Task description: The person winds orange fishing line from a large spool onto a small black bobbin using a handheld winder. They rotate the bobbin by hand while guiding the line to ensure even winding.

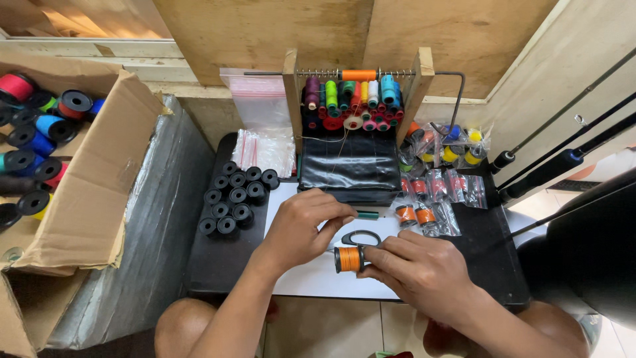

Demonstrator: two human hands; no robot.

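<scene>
My right hand [419, 265] grips a small spool wound with orange thread [348, 258] just above the white work surface [311, 280]. My left hand [306, 227] curls beside it, fingertips pinched close to the spool; whether it holds a thread end is too fine to see. Black-handled scissors [363, 237] lie between the two hands. A green marker [368, 215] sits just past my left fingers.
Several empty black spools [233, 197] stand in a cluster to the left. A wooden rack of coloured thread spools [354, 101] rises at the back, with folded black material [350, 166] below it. Small bags of wound spools [434, 189] lie right. A cardboard box of large spools [40, 139] sits far left; fishing rods [563, 159] lean at right.
</scene>
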